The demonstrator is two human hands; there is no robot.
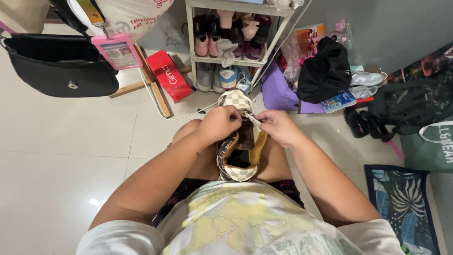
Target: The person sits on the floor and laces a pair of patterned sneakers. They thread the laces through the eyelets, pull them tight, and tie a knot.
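I have one shoe on my lap, a checkered high-top with a tan lining, and it rests between my two knees. Its long axis runs straight away from me: the heel opening faces my belly and the toe points toward the white shoe rack ahead. That rack has two shelves I can see, stuffed with several pairs; I cannot count them exactly.

My left hand is closed to a narrow pinch at the top of the shoe, near the laces, knuckles up. My right hand is also curled tight, its fingertips pinching a small pale strip, a lace end or tag, I cannot tell which. The two hands sit just beside each other over the shoe's tongue.

Around me on the floor: one red box, one purple bag, one black bag on top of it, and one leaf-patterned mat to my right. One black handbag hangs at upper left.
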